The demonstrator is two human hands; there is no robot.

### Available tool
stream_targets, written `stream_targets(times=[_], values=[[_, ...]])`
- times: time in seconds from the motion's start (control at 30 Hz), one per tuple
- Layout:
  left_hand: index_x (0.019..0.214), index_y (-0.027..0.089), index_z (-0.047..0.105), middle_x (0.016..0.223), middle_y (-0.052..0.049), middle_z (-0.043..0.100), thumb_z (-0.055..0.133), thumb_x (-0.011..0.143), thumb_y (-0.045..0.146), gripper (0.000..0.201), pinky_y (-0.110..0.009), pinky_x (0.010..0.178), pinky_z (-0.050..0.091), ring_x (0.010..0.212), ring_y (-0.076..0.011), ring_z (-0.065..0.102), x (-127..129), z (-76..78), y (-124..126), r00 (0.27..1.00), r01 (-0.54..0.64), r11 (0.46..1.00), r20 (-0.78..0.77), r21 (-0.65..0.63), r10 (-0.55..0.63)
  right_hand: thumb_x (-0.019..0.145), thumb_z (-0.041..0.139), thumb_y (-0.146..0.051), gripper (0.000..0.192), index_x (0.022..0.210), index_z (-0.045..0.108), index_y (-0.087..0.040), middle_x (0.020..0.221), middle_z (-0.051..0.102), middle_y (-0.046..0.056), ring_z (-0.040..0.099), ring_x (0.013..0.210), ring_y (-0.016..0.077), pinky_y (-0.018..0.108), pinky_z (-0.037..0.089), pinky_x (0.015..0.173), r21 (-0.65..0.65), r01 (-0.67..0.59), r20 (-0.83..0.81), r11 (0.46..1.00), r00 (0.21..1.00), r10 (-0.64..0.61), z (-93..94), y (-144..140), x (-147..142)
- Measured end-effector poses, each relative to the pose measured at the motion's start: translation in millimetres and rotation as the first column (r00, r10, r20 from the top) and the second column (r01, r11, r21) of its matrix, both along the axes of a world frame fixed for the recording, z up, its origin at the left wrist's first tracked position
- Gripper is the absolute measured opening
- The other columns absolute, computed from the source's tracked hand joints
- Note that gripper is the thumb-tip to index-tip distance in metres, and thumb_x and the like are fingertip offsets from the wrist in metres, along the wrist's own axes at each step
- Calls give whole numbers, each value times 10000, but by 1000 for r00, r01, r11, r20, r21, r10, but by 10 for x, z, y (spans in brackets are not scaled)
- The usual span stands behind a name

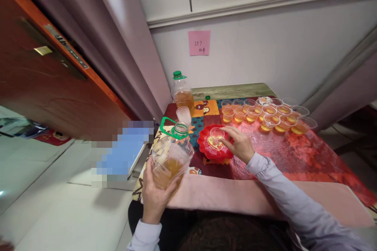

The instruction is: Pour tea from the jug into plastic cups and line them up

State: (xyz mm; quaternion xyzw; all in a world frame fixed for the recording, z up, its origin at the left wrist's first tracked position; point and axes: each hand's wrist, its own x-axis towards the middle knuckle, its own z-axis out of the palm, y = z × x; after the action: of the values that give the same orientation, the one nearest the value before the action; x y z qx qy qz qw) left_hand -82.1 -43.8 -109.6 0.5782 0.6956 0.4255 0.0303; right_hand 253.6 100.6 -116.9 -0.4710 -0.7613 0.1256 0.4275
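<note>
My left hand (156,198) is wrapped round the lower part of a clear plastic jug (173,157), which leans slightly. Amber liquid fills part of it; its mouth is uncapped, with a green handle ring at the neck. My right hand (240,146) pinches a small clear plastic cup (216,134) by its side, in or just above a red scalloped dish (205,150). No liquid can be made out in that cup. To the right, several clear cups (270,119) stand close together in rows, many with amber liquid in them.
Behind the held jug are a stack of clear cups (183,115) and a second jug (184,98) with a green cap. A loose green cap (207,97) lies near the table's back edge. Pink cloth (212,192) runs along the front. A wooden door (59,74) stands left.
</note>
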Motion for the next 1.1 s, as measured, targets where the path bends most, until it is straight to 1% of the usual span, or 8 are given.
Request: stream_targets(times=[0.1,0.2,0.27,0.37,0.43,0.57,0.77,1.1], values=[[1612,212,347,1563,-202,525,832,710,616,1101,-580,1195,440,1431,-389,535,-16,-8,11,1000,6,1000,-20,5,-6,988,646,-481,321,1130,732,-206,927,773,70,676,654,164,297,583,637,-157,5,-333,988,941,-57,40,-281,-190],[1602,219,369,1551,-195,544,842,709,598,1079,-562,1182,463,1416,-381,554,-26,-9,21,999,14,1000,-32,-3,-15,982,639,-496,307,1023,738,-209,797,750,39,673,637,158,272,564,600,-324,-214,-524,922,852,13,-82,-629,-482],[1600,222,372,1557,-192,540,844,718,584,1064,-548,1184,467,1410,-368,563,-31,-12,37,999,34,999,-16,-3,-34,940,694,-488,303,1072,729,-217,892,774,52,721,743,181,296,598,680,-404,-365,-579,839,812,75,-180,-833,-664],[1589,221,390,1561,-185,542,854,714,572,1051,-532,1196,459,1408,-350,569,-26,15,85,996,89,996,14,-14,-89,886,753,-471,509,1314,640,-220,1123,771,96,752,881,208,328,624,756,-465,-522,-638,715,758,139,-247,-1021,-835],[1578,225,410,1556,-177,552,866,695,576,1054,-529,1197,459,1405,-343,572,-5,82,128,992,123,991,17,-48,-122,874,761,-447,608,1405,582,-213,1226,742,122,751,932,215,329,626,762,-465,-568,-641,679,745,184,-238,-1072,-867],[1582,226,411,1571,-170,543,847,715,580,1033,-508,1189,469,1416,-329,566,83,331,210,983,182,973,28,-140,-180,878,749,-410,484,1310,666,-208,1188,749,113,741,926,213,323,618,762,-447,-529,-551,722,798,244,-221,-1100,-784],[1556,222,471,1492,-155,624,852,682,579,1018,-498,1146,506,1347,-333,625,203,685,332,973,217,933,-6,-287,-229,929,683,-424,326,1163,737,-204,1094,792,107,744,878,231,348,604,758,-497,-348,-443,795,889,112,-390,-1173,-542],[1522,209,519,1452,-139,662,854,655,542,988,-481,1126,518,1291,-336,664,194,856,510,920,161,926,-287,-342,-266,961,626,-357,216,1036,762,-207,976,804,81,745,808,211,320,566,724,-473,-293,-369,831,922,115,-558,-1264,-390]])
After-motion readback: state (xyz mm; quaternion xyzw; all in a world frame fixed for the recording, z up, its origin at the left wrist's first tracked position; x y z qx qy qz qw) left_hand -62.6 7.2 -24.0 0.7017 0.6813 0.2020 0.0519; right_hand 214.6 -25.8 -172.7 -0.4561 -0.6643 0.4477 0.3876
